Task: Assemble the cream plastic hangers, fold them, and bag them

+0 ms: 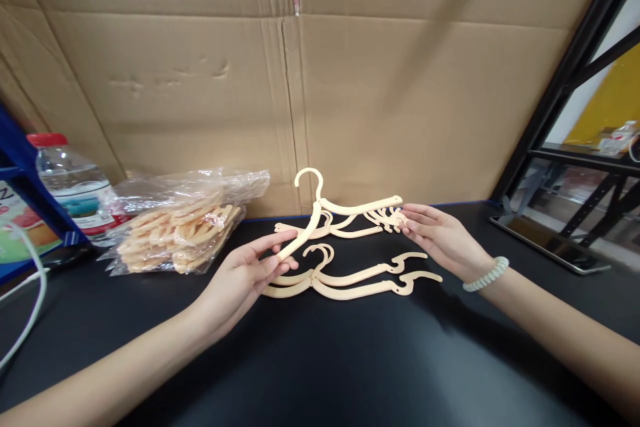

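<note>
My left hand (255,267) pinches one arm of a cream folding hanger (357,205), holding it raised with its hook upward. My right hand (435,233) has its fingers drawn together just below the hanger's right end, beside small curved hook pieces (391,219). Whether its fingertips grip one of those pieces or the hanger tip is hidden. In front lie two more cream hangers (355,290) on the black table (330,360), each with a hooked piece at its right end. Another hanger (350,233) lies behind, partly covered.
A clear plastic bag (185,227) full of cream hanger parts sits at left, near a bottle with a red cap (80,180). A white cable (37,287) runs at far left. To the right lies a dark phone-like slab (545,243); cardboard (400,93) stands behind.
</note>
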`<state>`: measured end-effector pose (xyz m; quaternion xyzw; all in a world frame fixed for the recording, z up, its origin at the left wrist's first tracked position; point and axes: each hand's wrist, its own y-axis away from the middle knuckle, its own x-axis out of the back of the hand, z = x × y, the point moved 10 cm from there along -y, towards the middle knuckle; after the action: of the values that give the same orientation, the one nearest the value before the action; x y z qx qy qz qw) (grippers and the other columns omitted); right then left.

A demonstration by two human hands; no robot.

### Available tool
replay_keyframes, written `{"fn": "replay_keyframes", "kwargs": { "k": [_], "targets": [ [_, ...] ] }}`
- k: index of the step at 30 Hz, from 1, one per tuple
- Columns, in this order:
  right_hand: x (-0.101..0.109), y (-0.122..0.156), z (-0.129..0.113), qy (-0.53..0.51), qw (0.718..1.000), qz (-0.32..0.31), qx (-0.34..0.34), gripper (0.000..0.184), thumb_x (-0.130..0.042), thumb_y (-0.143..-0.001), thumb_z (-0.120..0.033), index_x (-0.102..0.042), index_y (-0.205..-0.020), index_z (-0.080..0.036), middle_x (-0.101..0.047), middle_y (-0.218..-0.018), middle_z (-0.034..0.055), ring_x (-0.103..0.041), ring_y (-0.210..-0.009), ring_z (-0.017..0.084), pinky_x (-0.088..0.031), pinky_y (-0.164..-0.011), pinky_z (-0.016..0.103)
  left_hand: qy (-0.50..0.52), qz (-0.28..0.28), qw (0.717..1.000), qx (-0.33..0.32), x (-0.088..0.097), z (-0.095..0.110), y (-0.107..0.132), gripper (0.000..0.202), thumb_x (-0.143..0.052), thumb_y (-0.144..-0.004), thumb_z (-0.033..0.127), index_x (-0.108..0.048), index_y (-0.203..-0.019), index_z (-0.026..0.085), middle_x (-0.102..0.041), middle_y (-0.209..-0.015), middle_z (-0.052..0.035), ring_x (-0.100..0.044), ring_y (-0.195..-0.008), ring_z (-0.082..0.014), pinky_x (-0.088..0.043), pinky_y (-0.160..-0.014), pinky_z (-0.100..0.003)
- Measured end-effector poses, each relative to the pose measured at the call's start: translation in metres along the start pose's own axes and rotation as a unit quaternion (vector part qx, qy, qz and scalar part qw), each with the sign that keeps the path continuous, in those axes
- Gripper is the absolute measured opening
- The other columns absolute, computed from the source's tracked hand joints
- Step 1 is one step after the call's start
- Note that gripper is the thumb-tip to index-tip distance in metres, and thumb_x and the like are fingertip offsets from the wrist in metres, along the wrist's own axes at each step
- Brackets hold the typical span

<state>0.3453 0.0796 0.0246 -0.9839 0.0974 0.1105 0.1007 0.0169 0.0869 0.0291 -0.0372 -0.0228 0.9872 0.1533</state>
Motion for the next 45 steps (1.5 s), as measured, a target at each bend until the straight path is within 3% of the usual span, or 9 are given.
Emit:
{"fn": "replay_keyframes", "kwargs": {
  "k": [4, 8, 11, 15, 24, 31, 36, 40, 45],
  "targets": [
    [-0.013, 0.001, 0.013, -0.053, 0.995, -0.055, -0.071, 0.03, -0.074, -0.072, -0.01, -0.068, -0.099, -0.021, -0.065, -0.088, 0.0032, -0.065, -0.085, 0.014, -0.057, -0.09, 0.026, -0.01, -0.025, 0.999, -0.023, -0.008, 0.006, 0.002, 0.039, -0.068, -0.073, 0.023, -0.07, -0.112, 0.023, -0.056, -0.134, -0.0068, -0.063, -0.08, -0.0145, -0.054, -0.08, -0.03],
    [-0.026, 0.005, 0.016, -0.052, 0.99, -0.098, -0.09, 0.011, -0.074, -0.073, -0.012, -0.067, -0.08, -0.018, -0.059, -0.077, 0.0015, -0.063, -0.074, 0.013, -0.057, -0.089, 0.03, -0.054, -0.044, 0.996, -0.048, -0.02, 0.013, 0.006, 0.044, -0.063, -0.077, 0.027, -0.063, -0.121, 0.023, -0.063, -0.125, -0.0109, -0.056, -0.067, -0.0128, -0.052, -0.072, -0.033],
    [-0.032, 0.009, 0.016, -0.052, 0.987, -0.112, -0.101, 0.012, -0.074, -0.075, -0.016, -0.063, -0.073, -0.019, -0.06, -0.079, 0.002, -0.065, -0.081, 0.016, -0.055, -0.096, 0.035, -0.082, -0.055, 0.994, -0.053, -0.025, 0.012, 0.011, 0.048, -0.061, -0.079, 0.031, -0.057, -0.127, 0.024, -0.067, -0.117, -0.0118, -0.056, -0.068, -0.0156, -0.051, -0.071, -0.035],
    [-0.037, 0.012, 0.017, -0.062, 0.984, -0.122, -0.116, 0.017, -0.075, -0.072, -0.014, -0.061, -0.08, -0.019, -0.064, -0.087, 0.0033, -0.066, -0.092, 0.017, -0.052, -0.097, 0.034, -0.107, -0.043, 0.991, -0.071, -0.017, 0.004, 0.017, 0.042, -0.062, -0.08, 0.036, -0.061, -0.121, 0.025, -0.069, -0.101, -0.0097, -0.057, -0.069, -0.0187, -0.05, -0.069, -0.035],
    [-0.036, 0.012, 0.012, -0.076, 0.983, -0.113, -0.124, 0.023, -0.082, -0.07, -0.022, -0.064, -0.084, -0.018, -0.059, -0.079, -0.0015, -0.059, -0.073, 0.009, -0.053, -0.076, 0.023, -0.252, 0.059, 0.953, -0.159, 0.02, 0.009, 0.026, 0.026, -0.056, -0.086, 0.037, -0.069, -0.107, 0.029, -0.065, -0.077, -0.0023, -0.057, -0.069, -0.0196, -0.048, -0.067, -0.03],
    [-0.053, 0.027, 0.004, -0.036, 0.971, -0.194, -0.131, 0.018, -0.073, -0.082, -0.031, -0.062, -0.078, -0.017, -0.057, -0.085, -0.0003, -0.058, -0.082, 0.012, -0.052, -0.081, 0.027, -0.301, 0.083, 0.933, -0.178, 0.02, 0.014, 0.029, 0.026, -0.051, -0.087, 0.034, -0.069, -0.103, 0.026, -0.068, -0.082, -0.0033, -0.06, -0.069, -0.02, -0.049, -0.067, -0.03],
    [-0.061, 0.039, 0.008, -0.044, 0.955, -0.224, -0.19, 0.019, -0.071, -0.084, -0.032, -0.059, -0.084, -0.018, -0.062, -0.093, 0.0036, -0.064, -0.103, 0.023, -0.051, -0.092, 0.036, -0.303, 0.089, 0.931, -0.185, 0.019, 0.017, 0.032, 0.026, -0.048, -0.089, 0.032, -0.069, -0.103, 0.023, -0.068, -0.078, -0.0027, -0.062, -0.068, -0.0187, -0.051, -0.068, -0.029],
    [-0.064, 0.044, 0.01, -0.054, 0.947, -0.234, -0.214, 0.018, -0.069, -0.086, -0.031, -0.058, -0.083, -0.017, -0.065, -0.085, 0.003, -0.065, -0.108, 0.027, -0.053, -0.088, 0.032, -0.306, 0.084, 0.928, -0.194, 0.016, 0.021, 0.032, 0.024, -0.049, -0.088, 0.028, -0.069, -0.099, 0.023, -0.067, -0.076, -0.0017, -0.062, -0.067, -0.0165, -0.05, -0.066, -0.025],
    [-0.062, 0.044, 0.013, -0.052, 0.949, -0.216, -0.225, 0.017, -0.069, -0.086, -0.028, -0.059, -0.084, -0.015, -0.07, -0.104, 0.0115, -0.069, -0.101, 0.023, -0.056, -0.08, 0.027, -0.307, 0.069, 0.922, -0.226, 0.012, 0.024, 0.034, 0.022, -0.049, -0.089, 0.024, -0.07, -0.098, 0.024, -0.069, -0.086, -0.001, -0.062, -0.066, -0.0135, -0.051, -0.066, -0.023]
  ]
}}
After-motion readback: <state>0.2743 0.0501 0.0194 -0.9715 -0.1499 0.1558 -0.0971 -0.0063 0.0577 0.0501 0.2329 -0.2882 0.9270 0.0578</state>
